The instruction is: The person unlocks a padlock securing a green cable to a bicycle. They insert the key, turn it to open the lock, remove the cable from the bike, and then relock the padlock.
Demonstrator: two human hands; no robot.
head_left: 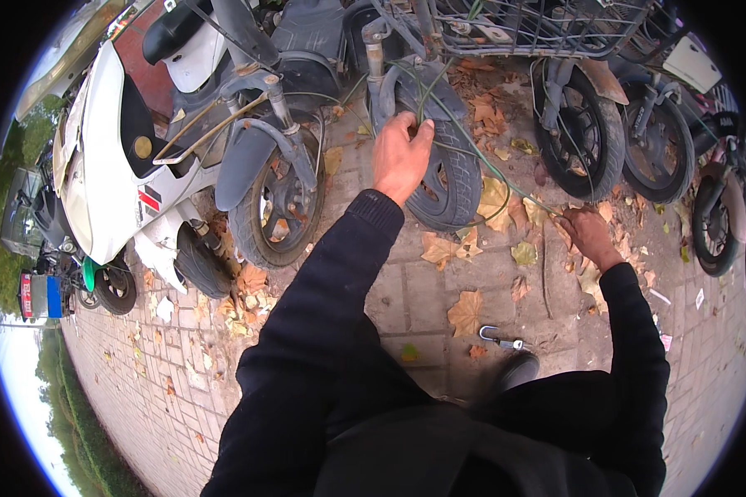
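Note:
In front of a scooter's front wheel, my left hand is closed on a bunched loop of thin green cord. The loops spread over the grey fender and the tyre. From there the cord runs down to the right, to my right hand, whose fingers pinch it low over the paving among dry leaves. I cannot tell if the cord is wire or a plant stem. Near my shoe lies a small silver tool with a hooked end.
To the left stands a white scooter, with another front wheel beside it. A wire basket hangs over the work at the top. Several more wheels, one a black wheel, line the right. Fallen leaves cover the brick paving.

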